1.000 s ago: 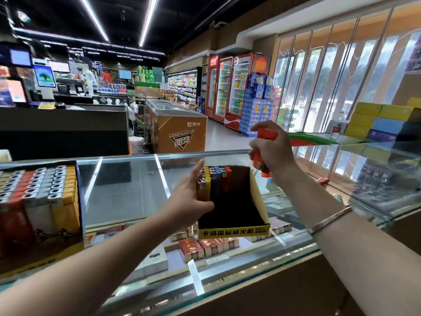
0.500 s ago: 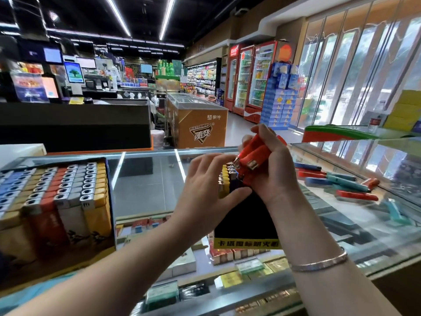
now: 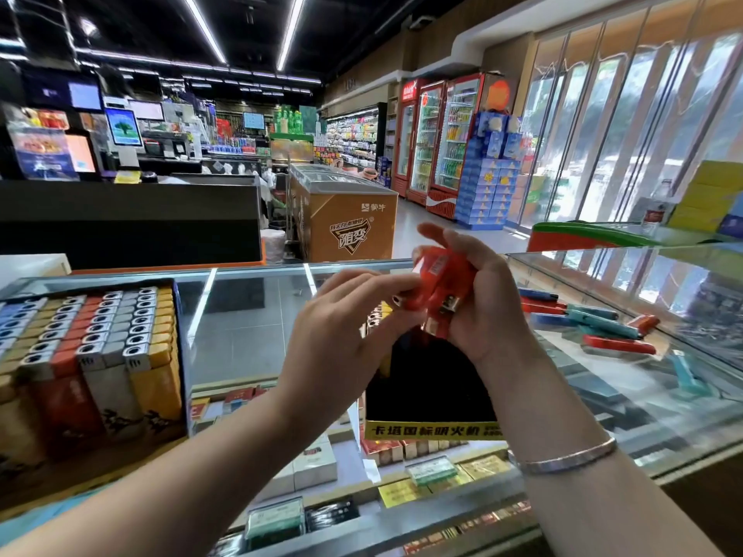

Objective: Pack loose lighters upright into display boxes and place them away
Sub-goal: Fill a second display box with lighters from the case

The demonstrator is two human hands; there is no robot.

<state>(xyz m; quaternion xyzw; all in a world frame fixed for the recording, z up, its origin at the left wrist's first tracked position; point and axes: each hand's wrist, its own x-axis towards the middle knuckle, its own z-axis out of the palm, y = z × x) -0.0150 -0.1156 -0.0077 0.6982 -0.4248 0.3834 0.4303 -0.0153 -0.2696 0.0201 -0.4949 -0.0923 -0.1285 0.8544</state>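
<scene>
counter: glass top, full box at left edge
display box: mid-counter, under both hands
right hand: clutching red lighters, heads down over the box
left hand: fingertips pinching one lighter's head
loose lighters: right side

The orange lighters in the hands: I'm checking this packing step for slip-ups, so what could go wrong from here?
1. The right hand grips several orange lighters at once while the left hand pinches one; one may slip onto the glass counter.
2. Both hands hover over the display box, neither holding it, so pushing lighters in could tip or shift it.
3. Loose lighters lie scattered by the right forearm, which could knock them.
</scene>
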